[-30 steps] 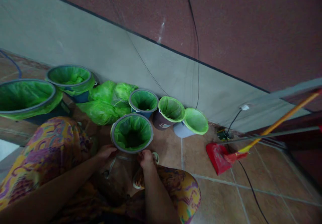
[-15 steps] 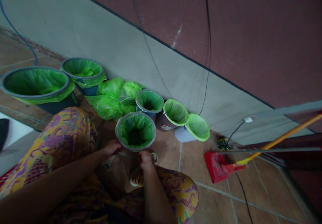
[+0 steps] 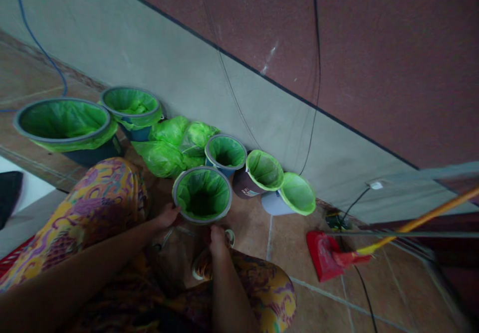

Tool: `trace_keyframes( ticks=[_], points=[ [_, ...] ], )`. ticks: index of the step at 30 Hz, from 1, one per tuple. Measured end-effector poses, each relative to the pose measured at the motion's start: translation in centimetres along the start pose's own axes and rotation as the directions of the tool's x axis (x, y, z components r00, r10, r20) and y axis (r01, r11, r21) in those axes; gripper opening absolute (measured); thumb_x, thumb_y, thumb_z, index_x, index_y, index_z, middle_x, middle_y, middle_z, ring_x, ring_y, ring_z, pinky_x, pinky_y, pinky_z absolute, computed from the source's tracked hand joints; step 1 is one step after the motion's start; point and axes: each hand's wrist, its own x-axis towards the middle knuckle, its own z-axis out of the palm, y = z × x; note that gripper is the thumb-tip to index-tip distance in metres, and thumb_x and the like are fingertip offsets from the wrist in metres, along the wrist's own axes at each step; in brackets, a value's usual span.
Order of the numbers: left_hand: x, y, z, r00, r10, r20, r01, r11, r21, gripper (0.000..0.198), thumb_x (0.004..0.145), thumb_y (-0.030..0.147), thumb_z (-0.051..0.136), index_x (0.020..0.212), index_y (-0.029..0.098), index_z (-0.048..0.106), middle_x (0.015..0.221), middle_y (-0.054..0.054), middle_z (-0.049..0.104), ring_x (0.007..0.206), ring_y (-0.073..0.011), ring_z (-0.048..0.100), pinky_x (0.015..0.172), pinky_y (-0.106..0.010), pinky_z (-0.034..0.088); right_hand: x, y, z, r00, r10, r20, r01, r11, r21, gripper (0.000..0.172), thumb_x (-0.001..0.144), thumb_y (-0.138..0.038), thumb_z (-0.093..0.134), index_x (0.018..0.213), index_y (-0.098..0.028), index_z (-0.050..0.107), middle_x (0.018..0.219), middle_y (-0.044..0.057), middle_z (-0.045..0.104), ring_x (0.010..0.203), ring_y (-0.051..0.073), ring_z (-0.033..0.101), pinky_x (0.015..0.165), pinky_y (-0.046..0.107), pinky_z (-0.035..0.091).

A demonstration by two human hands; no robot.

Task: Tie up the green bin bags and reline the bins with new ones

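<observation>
Between my knees stands a trash bin [image 3: 229, 208] with a grey rim, lined with a green plastic bag [image 3: 187, 186]. Its inside looks dark and its bottom cannot be made out. My left hand [image 3: 168, 217] is closed at the near left side of this bin, just under the rim. At the near right, my right hand [image 3: 218, 238] is closed against the bin below its rim; its fingertips are hidden. Whether the fingers also pinch the bag's edge does not show.
Along the wall stand a blue lined bin [image 3: 220, 169], a dark lined bin [image 3: 241, 184] and a white lined bin [image 3: 275, 204]. Green bags [image 3: 162, 158] lie left of them, beside two larger lined bins [image 3: 93, 154]. A red dustpan [image 3: 324, 258] and black cable [image 3: 364, 293] are at right.
The view has shifted slightly, so the wall, other bins and dustpan sit a little further right. My hands stay at the same bin, almost unmoved.
</observation>
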Motion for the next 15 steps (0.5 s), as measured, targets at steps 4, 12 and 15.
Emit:
trace_keyframes(
  ticks=[4,12,15],
  points=[
    [-0.4,-0.2,-0.3,0.998,-0.004,-0.064,0.002,1.000,-0.028,0.026,0.089,0.040,0.052,0.080,0.017,0.060,0.062,-0.004,0.067,0.060,-0.0203,0.067,0.052,-0.027,0.049,0.9,-1.2,-0.2,1.000,-0.017,-0.022,0.020,0.989,0.148,0.019,0.088,-0.023,0.044,0.072,-0.023,0.055,0.065,-0.002,0.062,0.058,0.013,0.059,0.059,0.025,0.049],
    [-1.0,-1.7,1.5,0.999,-0.038,0.039,0.039,0.999,-0.034,0.020,0.089,0.027,0.056,0.107,0.019,0.051,0.069,0.000,0.068,0.059,-0.0171,0.068,0.058,-0.029,0.055,1.2,-1.0,0.2,1.000,0.010,0.002,-0.010,0.983,0.183,0.016,0.075,-0.009,0.049,0.069,-0.023,0.052,0.054,-0.006,0.054,0.049,0.011,0.054,0.054,0.023,0.047],
    [-0.3,-1.4,1.0,0.999,-0.024,0.039,0.022,0.999,0.047,0.011,0.088,0.025,0.054,0.097,0.018,0.055,0.065,-0.002,0.068,0.058,-0.0206,0.069,0.058,-0.033,0.056,1.4,-0.4,0.2,1.000,0.008,-0.020,-0.005,0.991,0.131,0.020,0.069,-0.003,0.050,0.063,-0.023,0.050,0.048,-0.007,0.050,0.046,0.011,0.049,0.049,0.021,0.043]
  ],
)
